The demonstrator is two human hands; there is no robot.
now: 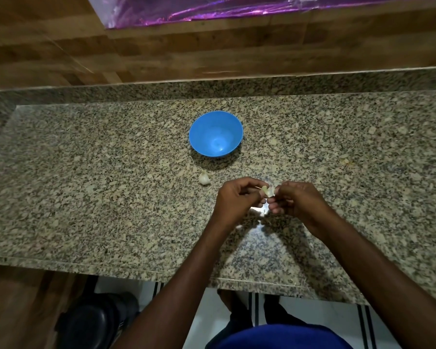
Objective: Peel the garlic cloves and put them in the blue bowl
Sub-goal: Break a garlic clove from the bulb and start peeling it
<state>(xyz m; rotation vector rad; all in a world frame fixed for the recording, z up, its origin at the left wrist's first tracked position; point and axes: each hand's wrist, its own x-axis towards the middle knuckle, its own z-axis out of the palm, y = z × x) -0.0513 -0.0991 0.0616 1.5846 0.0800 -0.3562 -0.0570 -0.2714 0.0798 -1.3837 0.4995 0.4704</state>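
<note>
A blue bowl (216, 133) stands on the speckled granite counter (86, 185), and I see nothing inside it. One garlic clove (204, 178) in its white skin lies on the counter just in front of the bowl. Above the counter nearer to me, my left hand (238, 199) and my right hand (297, 200) meet. Both pinch a second garlic clove (268, 191) between their fingertips. Only a small pale part of that clove shows between the fingers.
A wood-patterned wall (212, 49) rises behind the counter, with shiny purple foil (212, 7) at the top. The counter's front edge runs below my forearms. A dark round object (93, 323) stands on the floor at the lower left.
</note>
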